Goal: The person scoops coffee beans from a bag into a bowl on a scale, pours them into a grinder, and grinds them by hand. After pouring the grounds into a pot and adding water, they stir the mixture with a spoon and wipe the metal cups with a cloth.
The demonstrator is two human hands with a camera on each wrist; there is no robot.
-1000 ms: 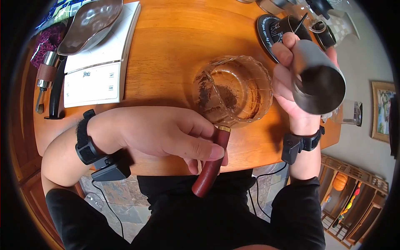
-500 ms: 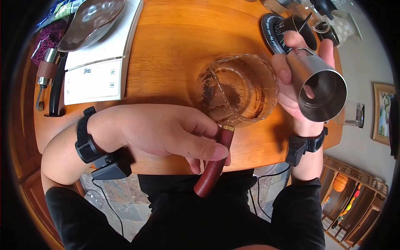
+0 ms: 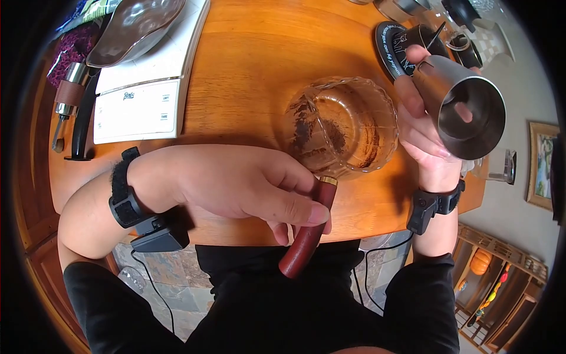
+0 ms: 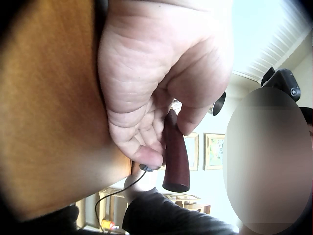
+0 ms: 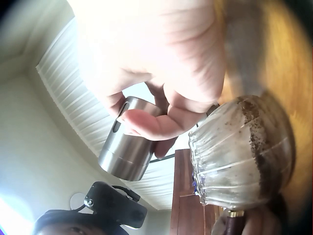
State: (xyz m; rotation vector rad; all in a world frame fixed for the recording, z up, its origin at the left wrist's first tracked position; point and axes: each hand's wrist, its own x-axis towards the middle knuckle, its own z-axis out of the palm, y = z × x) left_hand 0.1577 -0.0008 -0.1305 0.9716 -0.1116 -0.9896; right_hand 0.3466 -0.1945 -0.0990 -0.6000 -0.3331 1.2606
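Observation:
My left hand (image 3: 236,183) grips the dark red wooden handle (image 3: 306,242) of a clear ribbed glass pot (image 3: 389,112), thumb on top and fingers underneath. Dark brown grounds (image 3: 336,134) cling to the pot's bottom and wall. Right of the pot, my right hand (image 3: 421,127) holds a brushed metal cup (image 3: 439,76) up off the table. The cup lies tilted, its round mouth turned back toward me. A fingertip shows pink through an opening inside it. In the right wrist view the metal cup (image 5: 129,152) has a slot in its side, and the fingers curl round it.
At the left stand a white scale (image 3: 138,115) bearing a glossy brown dish (image 3: 135,29), a hand grinder (image 3: 69,97) and a black-handled tool (image 3: 82,127). Beyond the right hand are a black cup (image 3: 421,36) on a black printed coaster (image 3: 386,47) and some glassware (image 3: 495,41).
The metal cup has turned so that more of its inside shows, and has shifted slightly right. The left hand keeps its grip on the handle; the pot stays close by it.

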